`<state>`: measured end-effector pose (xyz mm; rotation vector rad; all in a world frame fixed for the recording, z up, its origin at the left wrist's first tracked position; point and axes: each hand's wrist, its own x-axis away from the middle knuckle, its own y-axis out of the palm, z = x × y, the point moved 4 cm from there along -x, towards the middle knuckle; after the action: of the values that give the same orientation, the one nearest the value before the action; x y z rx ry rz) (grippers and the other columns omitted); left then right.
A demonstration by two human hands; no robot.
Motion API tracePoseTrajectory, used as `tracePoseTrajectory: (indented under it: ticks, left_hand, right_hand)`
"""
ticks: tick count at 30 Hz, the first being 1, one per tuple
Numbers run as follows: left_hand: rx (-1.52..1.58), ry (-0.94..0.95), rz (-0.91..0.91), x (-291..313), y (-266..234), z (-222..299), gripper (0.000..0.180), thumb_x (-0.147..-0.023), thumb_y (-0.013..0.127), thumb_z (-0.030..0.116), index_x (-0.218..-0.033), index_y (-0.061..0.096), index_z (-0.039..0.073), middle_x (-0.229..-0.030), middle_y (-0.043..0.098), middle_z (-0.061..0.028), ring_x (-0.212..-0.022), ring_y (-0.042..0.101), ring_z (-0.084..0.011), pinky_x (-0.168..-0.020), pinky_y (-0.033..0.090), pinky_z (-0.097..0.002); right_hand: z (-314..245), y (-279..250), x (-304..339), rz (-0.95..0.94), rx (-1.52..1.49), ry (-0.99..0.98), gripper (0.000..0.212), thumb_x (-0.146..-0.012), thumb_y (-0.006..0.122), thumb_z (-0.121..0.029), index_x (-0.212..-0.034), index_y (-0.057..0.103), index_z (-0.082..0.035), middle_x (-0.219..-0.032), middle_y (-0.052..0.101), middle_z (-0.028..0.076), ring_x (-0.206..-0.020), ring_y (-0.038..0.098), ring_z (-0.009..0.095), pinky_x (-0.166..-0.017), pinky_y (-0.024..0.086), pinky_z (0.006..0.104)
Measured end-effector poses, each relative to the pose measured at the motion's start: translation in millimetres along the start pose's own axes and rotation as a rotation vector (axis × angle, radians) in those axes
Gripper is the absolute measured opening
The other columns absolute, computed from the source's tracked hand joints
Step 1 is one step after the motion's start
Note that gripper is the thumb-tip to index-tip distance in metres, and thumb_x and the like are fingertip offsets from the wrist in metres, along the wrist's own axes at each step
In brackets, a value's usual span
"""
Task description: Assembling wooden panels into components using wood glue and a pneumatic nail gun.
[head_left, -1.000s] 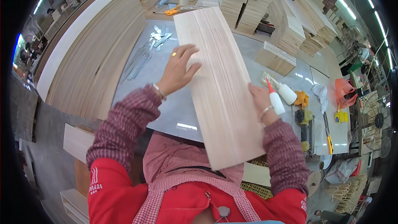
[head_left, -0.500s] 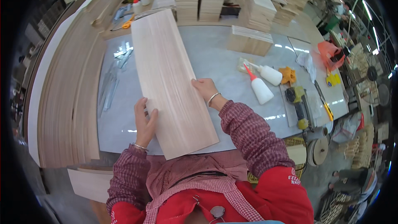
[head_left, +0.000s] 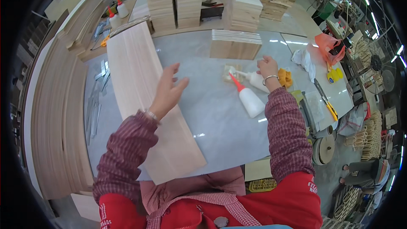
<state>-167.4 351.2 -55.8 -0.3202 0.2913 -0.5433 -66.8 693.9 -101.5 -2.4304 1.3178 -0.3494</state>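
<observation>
A long pale wooden board (head_left: pixel 131 65) lies aslant on the grey tabletop, its near end at the table's front edge by my apron. My left hand (head_left: pixel 168 91) is over the board's right side, fingers spread and holding nothing. Farther right, my right hand (head_left: pixel 269 68) reaches out with loosely bent fingers and nothing visible in them. It is between a low stack of small wooden panels (head_left: pixel 235 51) and a white squeeze bottle (head_left: pixel 257 80), which my wrist partly covers. A second white bottle with a red nozzle (head_left: pixel 251 101) lies nearer me.
Tall board stacks (head_left: pixel 188 4) stand at the back, and long upright boards (head_left: pixel 57 123) line the left. Thin clear strips (head_left: pixel 91 114) lie left of the board. An orange cloth (head_left: pixel 285 77), a yellow-handled knife (head_left: pixel 330 109) and a red plastic bag (head_left: pixel 328 46) are on the right.
Both hands have let go of the board, which rests on the table. My right hand has moved right and away toward the small panels; my left has moved up over the board.
</observation>
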Motion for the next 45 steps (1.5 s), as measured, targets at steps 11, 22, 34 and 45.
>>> tracePoseTrajectory:
  ticks: [11,22,34,45]
  left_hand:
    - [0.007,-0.244,0.042,-105,108,-47,0.062,-0.083,0.059,0.016,-0.137,0.037,-0.005,-0.134,0.045,-0.0194,-0.122,0.047,-0.0291,-0.100,0.041,-0.0340]
    - [0.250,-0.325,-0.165,-106,118,-9,0.068,-0.084,0.060,0.015,-0.142,0.030,-0.003,-0.146,0.034,-0.0209,-0.137,0.032,-0.0315,-0.109,0.030,-0.0362]
    - [0.195,-0.037,0.086,-58,39,32,0.050,-0.087,0.059,0.013,-0.133,0.044,-0.001,-0.124,0.050,-0.0134,-0.113,0.048,-0.0211,-0.098,0.039,-0.0309]
    - [-0.097,-0.117,0.372,164,-109,-26,0.046,-0.087,0.058,0.015,-0.129,0.047,0.000,-0.125,0.049,-0.0129,-0.112,0.049,-0.0236,-0.095,0.041,-0.0355]
  right_hand:
    - [10,19,-49,-0.027,0.283,-0.101,0.052,-0.078,0.064,-0.021,-0.124,0.055,0.002,-0.112,0.065,0.017,-0.104,0.061,0.029,-0.090,0.048,0.0348]
    - [27,18,-67,0.039,0.055,-0.032,0.047,-0.076,0.064,-0.010,-0.120,0.054,0.004,-0.100,0.064,0.014,-0.083,0.062,0.021,-0.067,0.053,0.0277]
    - [-57,-20,29,-0.159,-0.168,-0.282,0.028,-0.079,0.071,-0.015,-0.099,0.062,0.002,-0.080,0.062,0.009,-0.067,0.059,0.015,-0.061,0.049,0.0242]
    - [-6,-75,185,-0.319,-0.120,-0.219,0.014,-0.080,0.067,-0.009,-0.084,0.062,0.004,-0.068,0.060,0.005,-0.056,0.054,0.012,-0.056,0.047,0.0225]
